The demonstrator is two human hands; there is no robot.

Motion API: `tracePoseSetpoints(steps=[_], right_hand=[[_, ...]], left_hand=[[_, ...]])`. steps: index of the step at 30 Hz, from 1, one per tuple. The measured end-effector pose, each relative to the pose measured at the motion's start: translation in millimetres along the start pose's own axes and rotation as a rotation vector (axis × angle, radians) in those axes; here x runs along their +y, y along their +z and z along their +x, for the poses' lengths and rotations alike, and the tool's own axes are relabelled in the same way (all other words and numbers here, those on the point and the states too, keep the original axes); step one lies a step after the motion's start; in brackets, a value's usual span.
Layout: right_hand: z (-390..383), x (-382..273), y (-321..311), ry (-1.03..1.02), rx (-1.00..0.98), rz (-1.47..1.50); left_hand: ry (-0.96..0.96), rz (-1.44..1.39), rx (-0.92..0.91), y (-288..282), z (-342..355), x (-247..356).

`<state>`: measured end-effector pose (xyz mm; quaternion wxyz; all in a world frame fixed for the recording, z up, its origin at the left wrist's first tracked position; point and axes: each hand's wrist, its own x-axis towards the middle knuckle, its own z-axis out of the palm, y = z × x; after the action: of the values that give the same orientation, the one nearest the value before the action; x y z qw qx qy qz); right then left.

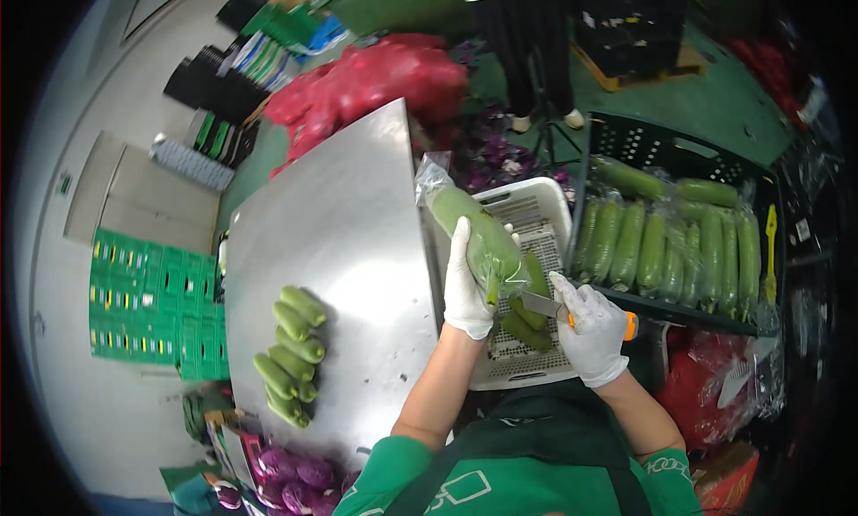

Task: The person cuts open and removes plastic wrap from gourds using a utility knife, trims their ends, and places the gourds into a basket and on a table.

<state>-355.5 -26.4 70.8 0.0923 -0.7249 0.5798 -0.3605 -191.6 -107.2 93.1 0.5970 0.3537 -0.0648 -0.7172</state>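
My left hand (466, 284), in a white glove, is wrapped round a long green gourd (480, 234) in clear plastic film, its loose film end (433, 175) pointing away from me. Closed in my white-gloved right hand (592, 333) is a knife (542, 305) with a flat metal blade and orange handle. The blade points left, close to the gourd's near end; whether it touches the film I cannot tell. Below the gourd stands a white plastic crate (523, 379) with several green gourds (525, 331) inside, partly hidden by my hands.
Several pale green zucchini (290, 355) lie on the steel table (349, 221) at left. A dark green crate (688, 145) of film-wrapped gourds (651, 248) stands right. Red net sacks (366, 83) are beyond the table. A person (527, 51) stands at the far side.
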Motion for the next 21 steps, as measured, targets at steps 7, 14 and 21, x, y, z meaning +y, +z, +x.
tracePoseSetpoints(steps=[7,14,21], right_hand=[[-5.4,-61.6,49.8,-0.056,-0.101,0.026],[41.3,-47.0,95.0,0.174,-0.033,0.098],[-10.8,-146.3,140.4,0.031,-0.55,0.939]], left_hand=[[0.118,-0.174,0.079,-82.7,-57.5,48.5],[0.173,-0.178,0.16,-135.6,-95.2,69.4],[0.191,-0.362,-0.013,-208.7,-80.4,75.8]])
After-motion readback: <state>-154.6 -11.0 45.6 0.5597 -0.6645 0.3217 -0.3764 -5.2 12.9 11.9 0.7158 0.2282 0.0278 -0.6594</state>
